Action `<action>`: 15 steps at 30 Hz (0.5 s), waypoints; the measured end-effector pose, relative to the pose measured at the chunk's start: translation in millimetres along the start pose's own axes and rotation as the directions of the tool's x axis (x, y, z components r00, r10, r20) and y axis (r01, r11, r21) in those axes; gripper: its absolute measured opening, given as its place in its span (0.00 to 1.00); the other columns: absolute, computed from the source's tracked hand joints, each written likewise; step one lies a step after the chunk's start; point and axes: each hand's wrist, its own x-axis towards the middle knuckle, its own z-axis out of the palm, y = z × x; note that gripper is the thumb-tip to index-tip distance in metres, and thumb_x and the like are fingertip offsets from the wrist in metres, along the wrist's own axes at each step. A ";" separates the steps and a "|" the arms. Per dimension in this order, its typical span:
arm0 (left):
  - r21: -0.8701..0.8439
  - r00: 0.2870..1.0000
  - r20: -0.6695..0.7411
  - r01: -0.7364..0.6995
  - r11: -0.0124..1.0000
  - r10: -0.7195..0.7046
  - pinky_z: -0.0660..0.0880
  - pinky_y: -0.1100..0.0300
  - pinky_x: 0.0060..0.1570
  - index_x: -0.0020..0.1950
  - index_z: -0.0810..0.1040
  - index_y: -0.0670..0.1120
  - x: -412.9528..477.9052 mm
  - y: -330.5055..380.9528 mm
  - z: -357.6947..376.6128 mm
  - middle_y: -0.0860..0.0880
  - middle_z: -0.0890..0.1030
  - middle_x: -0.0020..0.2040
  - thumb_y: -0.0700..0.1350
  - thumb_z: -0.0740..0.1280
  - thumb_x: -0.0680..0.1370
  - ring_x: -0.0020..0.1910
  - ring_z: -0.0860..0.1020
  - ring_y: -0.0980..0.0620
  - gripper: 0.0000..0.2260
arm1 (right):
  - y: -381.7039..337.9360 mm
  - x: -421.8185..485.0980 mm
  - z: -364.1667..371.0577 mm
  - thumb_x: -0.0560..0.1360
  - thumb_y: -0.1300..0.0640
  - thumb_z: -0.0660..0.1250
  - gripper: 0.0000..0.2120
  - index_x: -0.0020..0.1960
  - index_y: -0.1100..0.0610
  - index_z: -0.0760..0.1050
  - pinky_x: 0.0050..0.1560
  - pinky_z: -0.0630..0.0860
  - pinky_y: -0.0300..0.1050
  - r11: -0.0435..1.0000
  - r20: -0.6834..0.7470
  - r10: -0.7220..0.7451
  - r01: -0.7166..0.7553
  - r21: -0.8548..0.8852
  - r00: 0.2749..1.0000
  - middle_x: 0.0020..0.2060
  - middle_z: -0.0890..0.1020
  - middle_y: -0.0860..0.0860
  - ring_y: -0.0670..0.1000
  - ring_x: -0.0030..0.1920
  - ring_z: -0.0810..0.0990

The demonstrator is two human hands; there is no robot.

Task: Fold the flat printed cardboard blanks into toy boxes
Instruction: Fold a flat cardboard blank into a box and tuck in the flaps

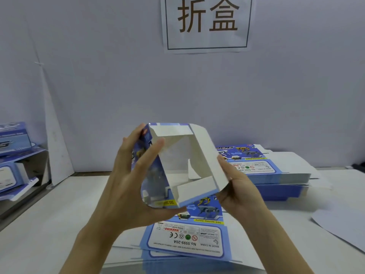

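A blue printed toy box (199, 153), opened up into a tube with its white inside facing me, is held in the air above the table. My left hand (130, 180) grips its left printed wall, thumb curled over the inner edge. My right hand (240, 187) holds the right white wall from outside and below. Small white flaps stand at the box's top and bottom ends. Beneath the hands lies a short stack of flat blue blanks (189, 238), printed side up.
A taller stack of flat blanks (264, 169) sits at the back right against the wall. Folded boxes (13, 155) are piled at the far left. A white sheet (343, 224) lies at the right edge. A paper sign (207, 22) hangs on the wall.
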 end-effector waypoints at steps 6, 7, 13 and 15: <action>0.067 0.995 0.042 0.082 0.994 -0.085 0.63 0.64 0.63 0.74 0.60 0.53 4.3 12.6 -7.5 0.44 0.57 0.75 0.69 0.71 0.62 0.73 0.58 0.54 0.45 | -15.2 -5.3 -10.4 0.77 0.54 0.67 0.06 0.48 0.53 0.82 0.30 0.79 0.42 0.664 0.031 -0.599 0.519 -0.538 0.800 0.39 0.85 0.47 0.45 0.38 0.82; 0.087 0.994 0.062 0.088 0.992 -0.093 0.62 0.65 0.62 0.74 0.61 0.53 4.7 14.3 -7.6 0.44 0.57 0.75 0.69 0.70 0.62 0.73 0.58 0.55 0.45 | -15.3 -5.2 -11.0 0.77 0.54 0.66 0.06 0.49 0.52 0.82 0.31 0.79 0.42 0.614 0.059 -0.638 0.554 -0.562 0.768 0.40 0.85 0.46 0.45 0.39 0.82; 0.162 0.989 0.091 0.098 0.982 -0.114 0.66 0.59 0.59 0.73 0.63 0.54 5.8 17.8 -4.9 0.43 0.60 0.73 0.70 0.68 0.63 0.69 0.62 0.53 0.43 | -8.7 -3.1 -9.6 0.78 0.61 0.66 0.13 0.56 0.46 0.80 0.41 0.77 0.33 0.437 0.118 -0.783 0.675 -0.594 0.610 0.43 0.84 0.36 0.37 0.41 0.79; 0.179 0.989 0.093 0.100 0.979 -0.119 0.67 0.57 0.59 0.73 0.64 0.54 6.3 19.1 -1.7 0.42 0.60 0.73 0.70 0.68 0.62 0.69 0.63 0.51 0.43 | -4.7 -2.5 -9.4 0.78 0.63 0.65 0.14 0.58 0.47 0.78 0.42 0.73 0.28 0.295 0.166 -0.841 0.694 -0.657 0.515 0.42 0.83 0.31 0.36 0.40 0.77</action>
